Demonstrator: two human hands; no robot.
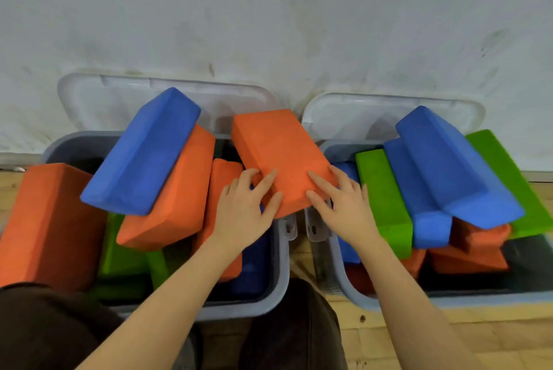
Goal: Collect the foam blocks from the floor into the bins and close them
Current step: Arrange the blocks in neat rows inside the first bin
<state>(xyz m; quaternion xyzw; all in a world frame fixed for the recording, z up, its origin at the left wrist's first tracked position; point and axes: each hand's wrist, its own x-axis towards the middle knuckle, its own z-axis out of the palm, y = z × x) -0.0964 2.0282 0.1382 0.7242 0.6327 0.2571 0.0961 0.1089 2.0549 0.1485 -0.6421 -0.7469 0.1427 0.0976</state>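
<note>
An orange foam block (278, 154) lies tilted over the right rim of the left grey bin (282, 268), reaching toward the gap between the bins. My left hand (244, 208) and my right hand (344, 208) rest on its near end, fingers spread and fairly straight on its top face. The left bin holds a heap of orange, blue and green blocks, with a blue block (140, 154) on top. The right grey bin (338, 268) is also piled high, another blue block (454, 166) uppermost. Blocks in both bins stick up above the rims.
Each bin's clear lid stands open against the white wall: left lid (98, 100), right lid (359, 118). Clear latches (288, 227) hang on the bins' facing sides. Wooden floor (419, 339) shows around the bins. My dark-trousered knees (293, 324) are right in front.
</note>
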